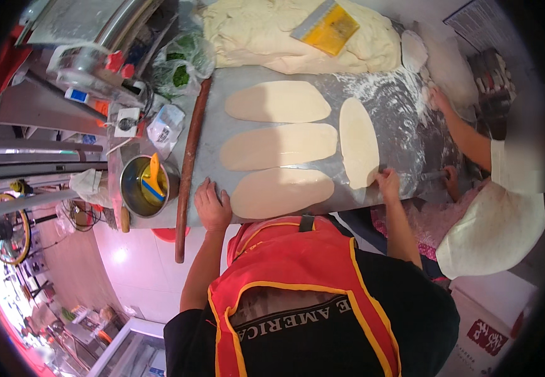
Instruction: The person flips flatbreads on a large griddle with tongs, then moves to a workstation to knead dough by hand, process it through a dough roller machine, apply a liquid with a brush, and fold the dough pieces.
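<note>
Three flat oval dough sheets lie stacked front to back on the metal worktop: a far one (279,102), a middle one (279,146) and a near one (283,191). To their right lies a fourth dough sheet (358,141), turned lengthwise away from me. The near end of that sheet is pinched between the fingers of my right hand (389,185). My left hand (213,206) rests on the worktop with its fingers spread, between the near sheet and a long wooden rolling pin (193,147). It holds nothing.
A steel pot (126,188) with yellow liquid and an orange-handled brush (154,168) stands left of the pin. Behind lies a big dough mass (247,38) with a yellow scraper (330,34) on it. Co-workers' hands (437,99) are at the floury right side. Bagged greens (181,75) lie back left.
</note>
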A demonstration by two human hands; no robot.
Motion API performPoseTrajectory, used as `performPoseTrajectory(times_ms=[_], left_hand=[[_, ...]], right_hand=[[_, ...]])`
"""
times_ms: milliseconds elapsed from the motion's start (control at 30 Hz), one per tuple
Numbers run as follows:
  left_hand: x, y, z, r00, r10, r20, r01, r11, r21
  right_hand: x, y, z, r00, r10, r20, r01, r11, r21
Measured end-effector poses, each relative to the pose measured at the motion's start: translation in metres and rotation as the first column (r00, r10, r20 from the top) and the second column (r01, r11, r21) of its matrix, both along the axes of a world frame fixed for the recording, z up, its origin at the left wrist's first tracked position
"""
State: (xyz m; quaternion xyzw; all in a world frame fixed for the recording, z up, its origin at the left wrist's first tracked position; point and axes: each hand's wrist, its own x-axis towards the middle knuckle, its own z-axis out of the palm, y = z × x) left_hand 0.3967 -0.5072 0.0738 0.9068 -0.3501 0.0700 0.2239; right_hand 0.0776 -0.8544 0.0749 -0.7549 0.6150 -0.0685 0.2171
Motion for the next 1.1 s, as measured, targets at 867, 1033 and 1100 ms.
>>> performPoseTrajectory(times_ms=[867,1033,1100], left_hand=[[-0.002,-0.008,0.008,0.998,0.003,0.056,-0.005,0.999,0.040],[-0.003,-0.008,0.009,0.999,-0.001,0.040,0.000,0.999,0.042],[-0.001,-0.007,0.008,0.999,-0.008,0.031,0.007,0.999,0.034]], right_hand=[[0.178,-0.095,-0.023,0.339,-0.464,0.818,0.088,0.882,0.463],[0.195,-0.112,-0.021,0.322,-0.484,0.814,0.064,0.869,0.491],[0.174,-0.111,-0.031,0.271,-0.511,0.816,0.031,0.851,0.524]])
